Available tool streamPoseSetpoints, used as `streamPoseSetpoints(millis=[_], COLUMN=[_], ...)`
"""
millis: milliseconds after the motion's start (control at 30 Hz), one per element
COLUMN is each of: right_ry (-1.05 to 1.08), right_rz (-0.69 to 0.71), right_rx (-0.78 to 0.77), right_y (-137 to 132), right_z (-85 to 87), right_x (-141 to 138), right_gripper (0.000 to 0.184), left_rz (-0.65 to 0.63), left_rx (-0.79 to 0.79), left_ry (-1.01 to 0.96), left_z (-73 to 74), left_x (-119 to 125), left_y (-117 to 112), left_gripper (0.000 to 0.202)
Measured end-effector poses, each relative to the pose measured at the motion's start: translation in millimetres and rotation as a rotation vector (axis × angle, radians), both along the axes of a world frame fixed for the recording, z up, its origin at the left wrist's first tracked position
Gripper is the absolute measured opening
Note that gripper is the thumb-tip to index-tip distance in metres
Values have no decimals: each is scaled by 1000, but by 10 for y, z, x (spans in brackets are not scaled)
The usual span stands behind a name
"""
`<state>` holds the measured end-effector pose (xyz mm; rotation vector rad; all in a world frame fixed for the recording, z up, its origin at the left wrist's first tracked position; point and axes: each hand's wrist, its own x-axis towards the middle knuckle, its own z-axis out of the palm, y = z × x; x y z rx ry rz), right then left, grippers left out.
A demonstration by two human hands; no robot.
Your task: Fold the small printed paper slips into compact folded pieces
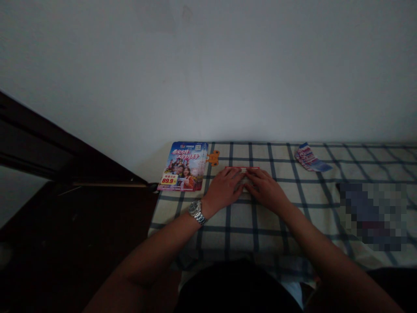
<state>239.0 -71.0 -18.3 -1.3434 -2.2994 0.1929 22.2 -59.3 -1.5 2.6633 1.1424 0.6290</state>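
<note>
Under my fingers lies a flat, pale paper piece with a red edge (243, 168), mostly covered, on the checked cloth. My left hand (226, 187), with a metal watch (196, 211) on its wrist, rests on the left part of the piece, fingers stretched out. My right hand (264, 186) lies over its right part in the same way, and the two hands nearly meet at the middle. Left of them is a stack of printed leaflets (182, 167) showing "89.9". An orange bear-shaped thing (213, 158) sits between that stack and my left hand.
A crumpled or folded printed leaflet (311, 160) lies to the right at the back. Farther right is a blurred-out dark item (373, 217). The checked cloth (243, 221) reaches back to a pale wall (208, 78). Dark wooden furniture (65, 143) stands on the left.
</note>
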Motion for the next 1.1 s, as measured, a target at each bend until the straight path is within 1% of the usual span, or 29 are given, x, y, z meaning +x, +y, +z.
streamPoseSetpoints(millis=[233,467,667,833,1100], right_ry=[16,23,-18,-73,-80], right_rz=[14,4,4,4,20], right_rx=[-3,1,30,36,29], right_y=[-24,-68,-90,-86,-109], right_z=[-37,-59,-73,-112,-121], right_x=[29,-5,-32,-16,13], right_gripper=[51,54,58,59,60], left_rz=[13,22,5,-24,-27], left_rx=[-6,6,16,12,11], left_ry=[13,34,40,70,91], left_z=[-38,-75,-89,-89,-129], left_x=[-4,-4,-33,-81,-109], left_y=[-10,-12,12,22,19], left_gripper=[44,47,46,53,54])
